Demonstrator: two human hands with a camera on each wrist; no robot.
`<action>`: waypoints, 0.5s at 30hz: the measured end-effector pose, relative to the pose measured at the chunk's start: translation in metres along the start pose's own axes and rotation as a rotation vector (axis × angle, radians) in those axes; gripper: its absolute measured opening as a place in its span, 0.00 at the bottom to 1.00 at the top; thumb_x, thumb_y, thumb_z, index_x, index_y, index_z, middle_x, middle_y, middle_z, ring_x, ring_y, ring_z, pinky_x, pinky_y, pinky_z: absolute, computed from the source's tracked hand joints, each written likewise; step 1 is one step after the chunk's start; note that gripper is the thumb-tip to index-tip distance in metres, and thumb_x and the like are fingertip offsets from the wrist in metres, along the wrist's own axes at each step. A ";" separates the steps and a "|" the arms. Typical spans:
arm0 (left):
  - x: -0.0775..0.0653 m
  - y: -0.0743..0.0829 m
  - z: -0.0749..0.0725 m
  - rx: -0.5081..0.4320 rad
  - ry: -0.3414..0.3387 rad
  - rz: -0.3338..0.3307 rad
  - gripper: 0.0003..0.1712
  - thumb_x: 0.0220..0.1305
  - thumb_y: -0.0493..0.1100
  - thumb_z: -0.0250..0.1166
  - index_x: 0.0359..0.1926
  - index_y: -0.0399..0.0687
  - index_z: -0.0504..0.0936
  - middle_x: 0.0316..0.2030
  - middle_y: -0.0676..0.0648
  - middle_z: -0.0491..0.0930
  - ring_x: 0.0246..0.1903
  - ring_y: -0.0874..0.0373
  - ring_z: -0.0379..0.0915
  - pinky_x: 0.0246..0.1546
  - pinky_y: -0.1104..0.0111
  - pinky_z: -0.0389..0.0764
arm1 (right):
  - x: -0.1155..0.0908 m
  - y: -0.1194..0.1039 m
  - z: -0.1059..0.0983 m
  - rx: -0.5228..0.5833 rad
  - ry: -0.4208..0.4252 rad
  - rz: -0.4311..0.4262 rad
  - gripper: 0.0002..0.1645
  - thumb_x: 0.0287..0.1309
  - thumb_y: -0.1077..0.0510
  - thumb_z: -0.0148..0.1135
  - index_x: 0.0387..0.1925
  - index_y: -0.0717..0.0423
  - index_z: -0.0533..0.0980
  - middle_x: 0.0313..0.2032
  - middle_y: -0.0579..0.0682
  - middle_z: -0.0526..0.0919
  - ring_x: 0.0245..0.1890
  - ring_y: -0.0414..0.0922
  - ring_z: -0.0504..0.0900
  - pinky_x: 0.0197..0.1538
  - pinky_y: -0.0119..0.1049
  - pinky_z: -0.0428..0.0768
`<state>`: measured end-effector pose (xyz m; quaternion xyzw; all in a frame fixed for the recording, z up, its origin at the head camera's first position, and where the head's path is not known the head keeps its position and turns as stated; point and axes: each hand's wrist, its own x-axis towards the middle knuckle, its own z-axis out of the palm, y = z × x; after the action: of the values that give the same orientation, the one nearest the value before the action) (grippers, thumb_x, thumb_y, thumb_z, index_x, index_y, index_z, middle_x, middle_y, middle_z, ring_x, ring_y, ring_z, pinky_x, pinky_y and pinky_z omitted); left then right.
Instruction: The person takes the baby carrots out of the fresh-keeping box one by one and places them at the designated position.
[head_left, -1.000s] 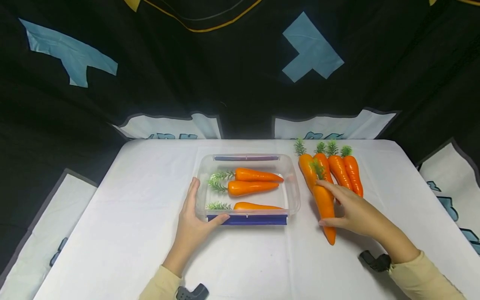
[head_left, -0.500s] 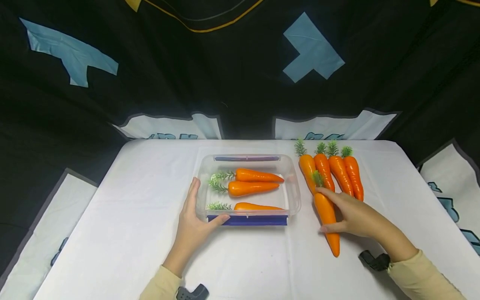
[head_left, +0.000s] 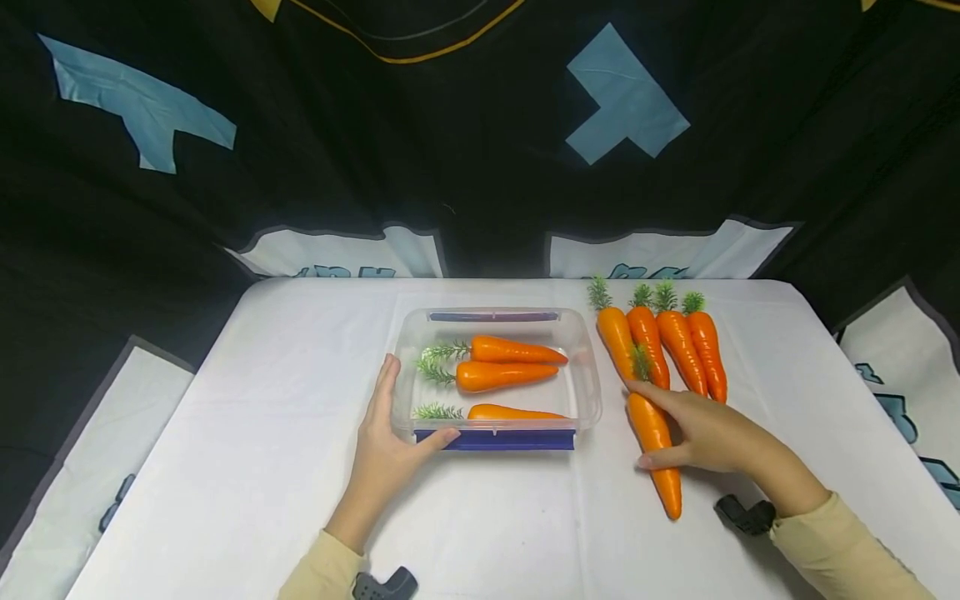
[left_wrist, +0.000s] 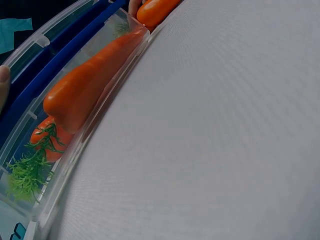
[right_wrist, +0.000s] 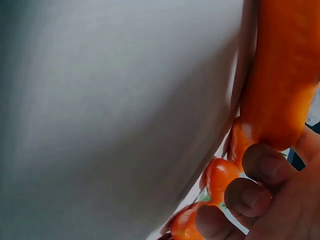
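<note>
A clear plastic container with blue clips holds 3 carrots, including a middle carrot, with green tops to the left. My left hand rests against its near left corner, fingers straight along the left wall and thumb at the front clip. To the right, my right hand holds a carrot between thumb and fingers, tip toward me. Its green top overlaps the carrots behind it. In the right wrist view, curled fingertips show beside the held carrot.
Several more carrots lie side by side at the back right of the white table, tops toward the far edge. A black curtain hangs behind. Dark wrist devices sit at both sleeves.
My right hand has drawn the held carrot toward me, away from the carrots behind it, and its tip has swung slightly right. The left hand and container have not moved.
</note>
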<state>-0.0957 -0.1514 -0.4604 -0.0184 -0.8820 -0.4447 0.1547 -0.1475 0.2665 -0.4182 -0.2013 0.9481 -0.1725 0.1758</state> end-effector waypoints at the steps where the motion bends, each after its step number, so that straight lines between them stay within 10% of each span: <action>1: 0.000 0.000 0.000 -0.002 0.000 -0.002 0.70 0.41 0.61 0.81 0.79 0.63 0.46 0.79 0.50 0.47 0.78 0.48 0.46 0.74 0.43 0.55 | 0.000 0.000 0.000 -0.004 -0.003 0.003 0.64 0.38 0.21 0.68 0.75 0.39 0.59 0.58 0.53 0.80 0.49 0.48 0.79 0.55 0.61 0.80; 9: 0.000 0.000 0.000 -0.012 0.005 0.002 0.70 0.41 0.60 0.81 0.79 0.62 0.47 0.79 0.50 0.47 0.78 0.50 0.46 0.75 0.44 0.55 | -0.001 -0.001 -0.009 -0.055 0.053 -0.018 0.60 0.39 0.20 0.67 0.73 0.38 0.63 0.62 0.52 0.78 0.56 0.53 0.78 0.57 0.63 0.78; 15: 0.000 0.001 0.000 -0.014 0.001 -0.003 0.70 0.42 0.61 0.81 0.79 0.63 0.46 0.79 0.55 0.45 0.78 0.51 0.45 0.75 0.44 0.54 | 0.005 -0.013 -0.029 -0.065 0.145 -0.076 0.52 0.47 0.25 0.67 0.71 0.39 0.66 0.48 0.45 0.79 0.46 0.47 0.74 0.44 0.44 0.81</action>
<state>-0.0954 -0.1508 -0.4598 -0.0178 -0.8787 -0.4513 0.1544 -0.1589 0.2610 -0.3891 -0.2295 0.9551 -0.1623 0.0933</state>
